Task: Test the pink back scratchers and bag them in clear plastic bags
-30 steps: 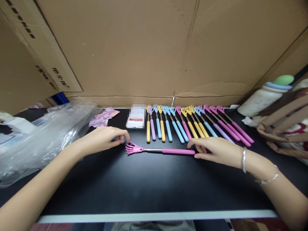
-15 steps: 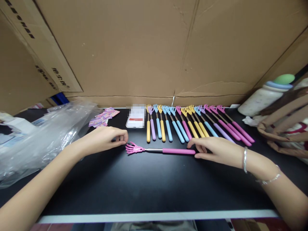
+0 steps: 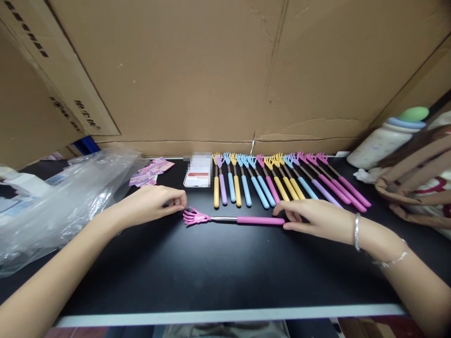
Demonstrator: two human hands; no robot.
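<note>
A pink back scratcher (image 3: 260,220) with a metal rod lies crosswise on the black table, its claw head (image 3: 196,217) pointing left. My left hand (image 3: 158,203) is beside the claw, fingers curled together, with nothing visible in them. At the other end, my right hand (image 3: 313,218) has its thumb and index finger apart on either side of the handle tip. The thumb appears to touch the tip; whether the index finger does, I cannot tell. Behind, several back scratchers (image 3: 246,188) in yellow, purple, blue and pink lie in a row, claws away from me.
A phone (image 3: 192,180), partly blurred out, lies left of the row beside small pink-purple packets (image 3: 151,171). Clear plastic bags (image 3: 81,197) cover the left side. A white bottle (image 3: 382,143) and a brown-handled bag (image 3: 405,188) are at right. Cardboard (image 3: 190,75) walls the back.
The view has shifted very slightly. Both hands and the pink back scratcher keep the same places relative to each other.
</note>
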